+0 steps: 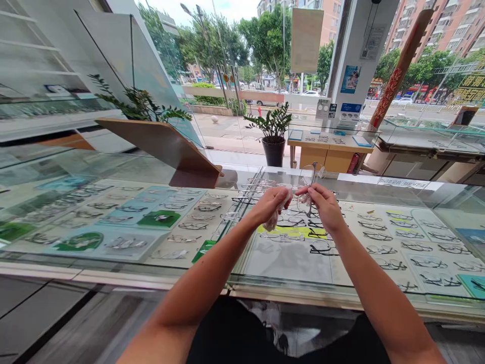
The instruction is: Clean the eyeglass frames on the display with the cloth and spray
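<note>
1. Whitish wad [270, 222], material unclear: bunched in left hand [270, 203].
2. Glasses [313, 174]: pinched in right hand [326, 205], between hands, long axis near upright.
3. Right hand nearer; hands slightly apart.

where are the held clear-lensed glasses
Head view, right of centre: the glasses are in the right hand, above the glass counter, right of the left hand.

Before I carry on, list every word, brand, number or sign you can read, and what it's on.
No text reads clearly.
Yellow lettering at far right: too blurred.
White strip on the counter: dark characters, too blurred.
Paper notice on the pillar: too small.
Blue poster below it: too small.
Glasses in the right hand: no readable marking.
</note>
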Motion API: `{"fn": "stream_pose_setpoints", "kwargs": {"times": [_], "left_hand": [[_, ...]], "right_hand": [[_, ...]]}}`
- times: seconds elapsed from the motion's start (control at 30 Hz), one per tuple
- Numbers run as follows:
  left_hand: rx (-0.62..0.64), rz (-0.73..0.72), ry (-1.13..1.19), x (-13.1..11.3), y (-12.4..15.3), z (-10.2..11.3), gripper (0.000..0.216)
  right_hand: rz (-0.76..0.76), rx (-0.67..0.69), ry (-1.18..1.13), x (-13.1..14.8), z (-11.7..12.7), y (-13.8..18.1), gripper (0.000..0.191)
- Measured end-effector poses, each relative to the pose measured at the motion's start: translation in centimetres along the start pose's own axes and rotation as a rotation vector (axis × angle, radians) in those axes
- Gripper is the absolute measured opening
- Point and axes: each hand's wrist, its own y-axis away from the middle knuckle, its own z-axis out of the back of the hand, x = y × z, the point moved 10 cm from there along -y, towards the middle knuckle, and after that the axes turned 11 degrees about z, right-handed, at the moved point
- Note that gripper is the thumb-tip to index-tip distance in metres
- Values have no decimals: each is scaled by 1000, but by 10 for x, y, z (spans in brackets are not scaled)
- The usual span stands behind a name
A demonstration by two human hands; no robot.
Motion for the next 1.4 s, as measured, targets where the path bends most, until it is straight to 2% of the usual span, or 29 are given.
{"fn": "stream_pose_setpoints", "kwargs": {"times": [0.13,0.23,0.3,0.37,0.43,0.5,0.7,0.93,1.2,1.4], "left_hand": [[-283,16,149,11,-13,63,29],[-616,74,188,30,-13,126,23],[-821,174,53,43,-4,162,25],[-959,288,-221,49,6,189,24],[-1014,372,-414,54,15,208,24],[-1036,436,-484,61,24,221,28],[-996,615,-583,91,33,237,27],[-905,698,-662,111,25,240,23],[-890,717,-658,116,27,239,28],[-989,711,-600,106,34,241,44]], "right_hand": [[-20,-46,-20,-4,9,-1,32],[-42,-70,-13,-7,13,-2,34],[-47,-79,-19,-10,14,-2,34],[-47,-87,-31,-11,15,-3,34],[-45,-97,-43,-12,16,-3,33],[-44,-99,-40,-12,17,-3,32],[-37,-69,2,-11,17,-3,32],[-44,-50,-4,-16,13,-3,33],[-41,-39,-35,-14,10,-4,33],[-40,-53,-84,-14,10,-3,29]]}}
